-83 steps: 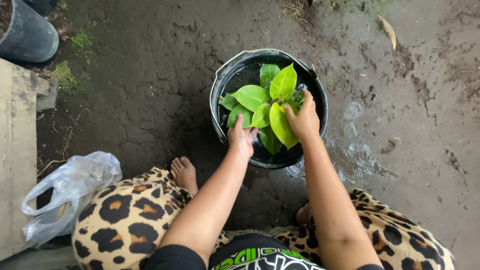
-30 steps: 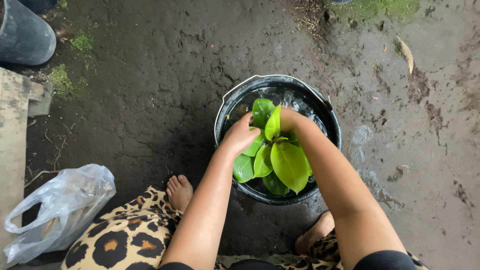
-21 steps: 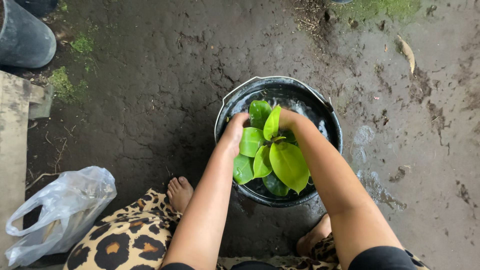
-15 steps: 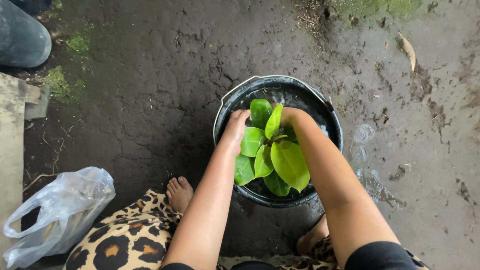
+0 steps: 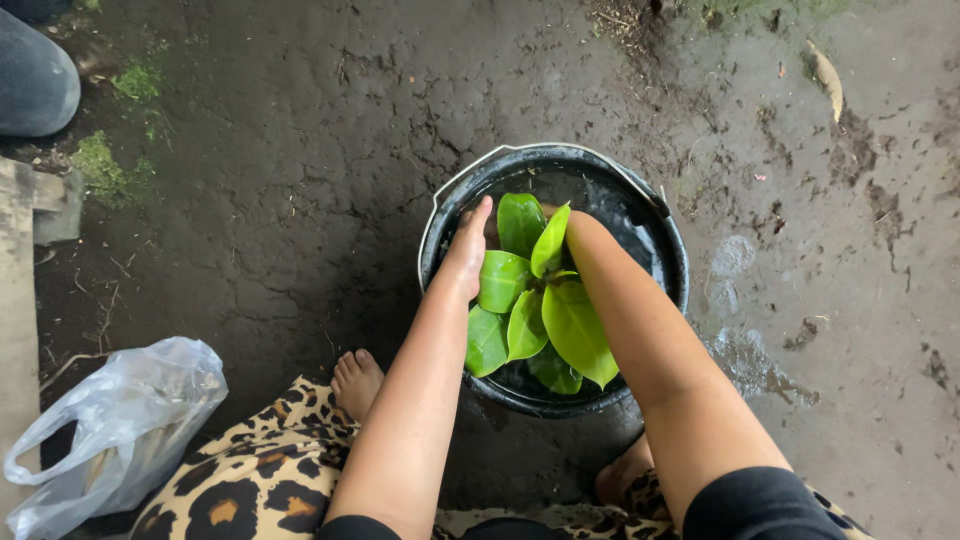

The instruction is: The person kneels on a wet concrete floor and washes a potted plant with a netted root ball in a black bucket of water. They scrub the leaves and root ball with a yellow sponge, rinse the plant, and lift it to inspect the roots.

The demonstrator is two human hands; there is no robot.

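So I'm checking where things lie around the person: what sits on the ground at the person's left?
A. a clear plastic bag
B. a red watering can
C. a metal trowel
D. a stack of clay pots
A: a clear plastic bag lies crumpled on the dark ground beside the leopard-print clothing, on the person's left.

plant (image 5: 540,300) in bucket (image 5: 640,200) | hands either side | bag (image 5: 120,420) left of bucket
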